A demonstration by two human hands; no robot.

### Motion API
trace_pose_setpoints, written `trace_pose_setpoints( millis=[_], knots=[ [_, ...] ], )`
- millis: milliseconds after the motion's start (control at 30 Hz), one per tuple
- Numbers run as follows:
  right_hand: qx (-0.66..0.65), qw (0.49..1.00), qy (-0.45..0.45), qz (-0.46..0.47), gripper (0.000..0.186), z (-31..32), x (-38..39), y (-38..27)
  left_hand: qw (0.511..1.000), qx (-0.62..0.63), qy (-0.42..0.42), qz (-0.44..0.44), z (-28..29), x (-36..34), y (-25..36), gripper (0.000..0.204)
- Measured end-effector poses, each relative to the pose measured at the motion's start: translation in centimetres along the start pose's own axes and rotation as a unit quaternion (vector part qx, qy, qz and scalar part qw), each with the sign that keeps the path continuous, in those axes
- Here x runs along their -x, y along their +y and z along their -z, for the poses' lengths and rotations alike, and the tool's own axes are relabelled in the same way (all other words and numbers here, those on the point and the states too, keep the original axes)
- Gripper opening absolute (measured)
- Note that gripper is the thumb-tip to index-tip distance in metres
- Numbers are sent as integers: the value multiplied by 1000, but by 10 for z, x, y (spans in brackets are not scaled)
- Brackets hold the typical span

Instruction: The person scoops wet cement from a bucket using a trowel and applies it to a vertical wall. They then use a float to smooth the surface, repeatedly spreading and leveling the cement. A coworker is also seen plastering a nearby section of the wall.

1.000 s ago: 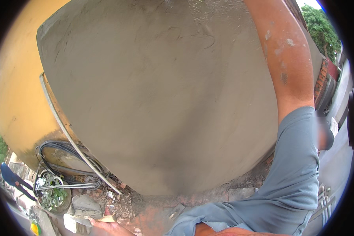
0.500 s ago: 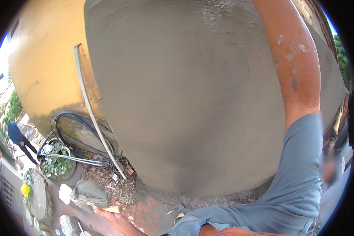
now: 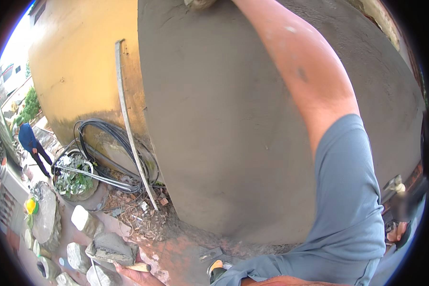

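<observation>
My left hand (image 3: 134, 274), low in the picture, is closed round the pale wooden handle of a trowel (image 3: 141, 267). A heap of wet grey mortar (image 3: 110, 249) covers the trowel's blade. My right forearm (image 3: 302, 62) reaches up across a broad wall of smooth, damp grey plaster (image 3: 224, 143). The right hand itself lies beyond the top edge. Just left of where that arm leaves the picture, a rounded grey-tan shape (image 3: 200, 4) rests against the plaster; too little shows to name it.
Left of the plaster is a yellow wall (image 3: 86, 66) with a leaning long pale strip (image 3: 126, 105), coiled black hose (image 3: 105, 136) and a planter (image 3: 76, 183). Several stone blocks (image 3: 78, 257) stand at lower left. A person in blue (image 3: 27, 138) stands far left; another person's hand (image 3: 396, 232) shows at right.
My right forearm has swung leftward across the wall, and the grey-tan shape has come into view at the top. My view has shifted right. The left hand still holds the loaded trowel, now lower.
</observation>
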State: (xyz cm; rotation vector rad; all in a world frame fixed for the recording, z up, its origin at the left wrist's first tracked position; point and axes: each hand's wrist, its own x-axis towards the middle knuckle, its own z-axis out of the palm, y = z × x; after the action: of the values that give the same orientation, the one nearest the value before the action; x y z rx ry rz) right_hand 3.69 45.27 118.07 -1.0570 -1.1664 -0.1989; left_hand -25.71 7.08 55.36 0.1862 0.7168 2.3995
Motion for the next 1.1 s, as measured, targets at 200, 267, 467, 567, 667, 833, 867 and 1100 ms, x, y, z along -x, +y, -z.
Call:
trace_pose_setpoints(
  millis=[200,267,467,567,667,833,867,1100],
  knots=[
    [-338,887,-274,156,27,19,32,-51,1000,-10,-8,4,19,-3,21,77],
    [-345,861,-314,202,24,20,57,-76,1000,-15,-14,5,9,-5,17,77],
    [-78,960,-238,124,31,19,89,-97,1000,-5,-29,5,-26,3,-2,78],
    [45,989,-111,81,32,32,56,-43,1000,-5,-28,8,-25,10,1,78],
    [-46,987,-95,118,27,37,21,-18,1000,-6,-25,11,-14,13,10,78],
    [-230,916,-294,148,20,63,13,-82,999,-2,-34,16,-10,12,20,79],
    [-252,898,-322,163,20,72,21,-95,999,0,-38,15,-13,12,20,79],
    [-157,915,-340,151,30,45,79,-102,997,-32,-64,-33,-35,25,8,82]
  ],
)
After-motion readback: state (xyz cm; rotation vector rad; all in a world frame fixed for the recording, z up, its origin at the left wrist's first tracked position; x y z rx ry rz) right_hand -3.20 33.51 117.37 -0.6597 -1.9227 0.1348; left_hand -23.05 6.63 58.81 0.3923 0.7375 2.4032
